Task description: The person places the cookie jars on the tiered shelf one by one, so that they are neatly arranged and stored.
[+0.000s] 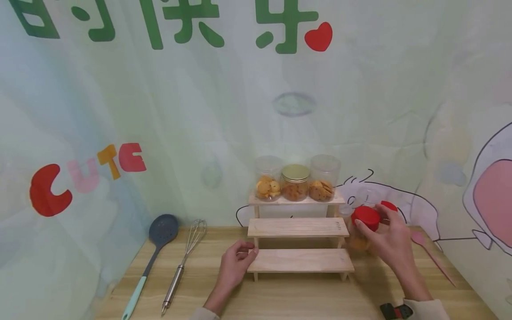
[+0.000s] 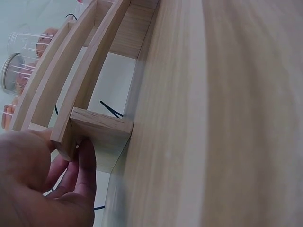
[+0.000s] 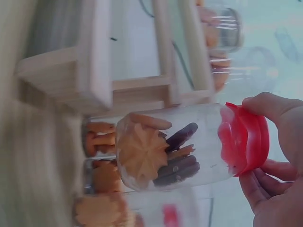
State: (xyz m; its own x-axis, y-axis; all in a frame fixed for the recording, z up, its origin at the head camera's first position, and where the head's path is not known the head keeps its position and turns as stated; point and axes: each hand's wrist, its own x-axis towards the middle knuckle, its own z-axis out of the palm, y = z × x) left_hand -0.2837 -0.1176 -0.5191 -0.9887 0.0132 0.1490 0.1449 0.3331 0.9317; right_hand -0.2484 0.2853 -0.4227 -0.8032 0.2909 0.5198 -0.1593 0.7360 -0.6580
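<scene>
Your head camera looks forward and down over the counter from the near side, farthest back, taking in the whole rack and the cloth behind. Your left wrist camera sits close, turned sideways, facing right along the rack past your left fingers. Your right wrist camera, also sideways, views the jar close up, the rack's right end beside it. All three share the rack.

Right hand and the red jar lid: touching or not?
Touching. The right wrist view shows the right hand pinching the red lid, thumb on one side, fingers on the other.
</scene>
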